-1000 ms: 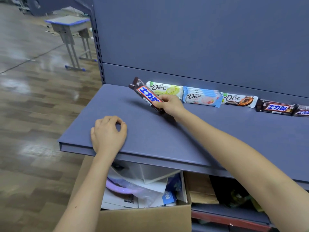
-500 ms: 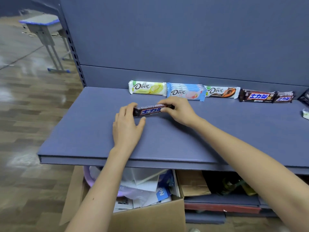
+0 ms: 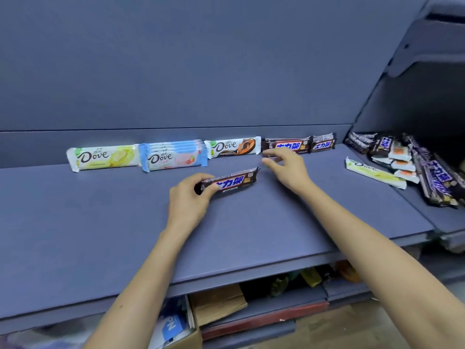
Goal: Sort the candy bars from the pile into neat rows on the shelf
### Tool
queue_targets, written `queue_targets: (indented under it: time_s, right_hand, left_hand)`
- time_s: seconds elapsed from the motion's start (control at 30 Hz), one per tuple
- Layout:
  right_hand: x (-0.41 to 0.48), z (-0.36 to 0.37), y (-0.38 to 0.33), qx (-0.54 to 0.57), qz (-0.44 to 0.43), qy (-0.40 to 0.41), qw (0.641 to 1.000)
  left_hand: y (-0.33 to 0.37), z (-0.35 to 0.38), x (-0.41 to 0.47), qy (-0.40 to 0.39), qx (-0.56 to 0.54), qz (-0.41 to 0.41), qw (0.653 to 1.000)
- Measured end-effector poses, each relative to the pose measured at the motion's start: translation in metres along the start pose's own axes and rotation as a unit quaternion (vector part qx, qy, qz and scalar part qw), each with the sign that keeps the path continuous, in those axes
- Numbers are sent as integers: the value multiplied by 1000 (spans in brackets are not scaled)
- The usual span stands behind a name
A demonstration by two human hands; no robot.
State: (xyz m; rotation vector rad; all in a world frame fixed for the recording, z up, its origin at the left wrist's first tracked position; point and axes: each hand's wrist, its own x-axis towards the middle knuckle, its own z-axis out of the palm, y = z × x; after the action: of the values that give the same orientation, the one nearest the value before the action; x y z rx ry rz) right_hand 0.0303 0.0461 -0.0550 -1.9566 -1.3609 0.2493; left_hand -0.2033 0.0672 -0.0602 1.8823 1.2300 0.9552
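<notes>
Pinching end of brown candy bar (image 3: pixel 231 181), left hand (image 3: pixel 187 200) curled, right hand (image 3: pixel 286 166) beside it, fingers spread, seemingly empty

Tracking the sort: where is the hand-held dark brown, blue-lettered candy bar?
Head view, mid-shelf: the dark brown, blue-lettered candy bar is gripped at its left end by the left hand, just in front of the white-and-brown Dove bar.

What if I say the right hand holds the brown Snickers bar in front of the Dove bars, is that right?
No, the head view shows the left hand gripping the brown Snickers bar in front of the Dove bars; the right hand is open, holding nothing.
</notes>
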Motion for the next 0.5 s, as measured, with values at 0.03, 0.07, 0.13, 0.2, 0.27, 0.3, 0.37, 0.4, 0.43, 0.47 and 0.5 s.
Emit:
queue_targets:
  time_s: [0.03, 0.07, 0.13, 0.2, 0.27, 0.3, 0.37, 0.4, 0.43, 0.47, 0.5]
  right_hand:
    - [10, -7, 14, -41, -14, 13, 999]
    - [20, -13, 27, -72, -25, 24, 997]
    - [38, -23, 47, -112, -44, 49, 991]
    - [56, -30, 62, -154, -63, 44, 985]
    - [71, -36, 71, -203, -57, 4, 977]
    - [76, -38, 74, -221, -55, -14, 974]
    - [83, -42, 79, -222, -70, -27, 972]
    - [85, -43, 80, -218, -83, -28, 972]
    - [86, -45, 81, -216, -98, -31, 971]
    - [87, -46, 83, -217, -110, -37, 969]
    - [88, -47, 86, -214, -120, -44, 968]
  left_hand:
    - [5, 7, 2, 8, 0, -2, 1000]
    - [10, 12, 5, 16, 1, -4, 1000]
    - [17, 23, 9, 36, 3, -11, 999]
    - [23, 33, 12, 58, 4, -21, 998]
    - [28, 43, 14, 74, -6, -31, 997]
    - [31, 48, 15, 80, -13, -37, 996]
    - [35, 59, 19, 90, -15, -47, 995]
    - [37, 64, 21, 93, -14, -52, 994]
    - [39, 70, 24, 94, -14, -54, 994]
    - [43, 76, 27, 92, -15, -54, 994]
    - [46, 82, 30, 88, -14, -52, 995]
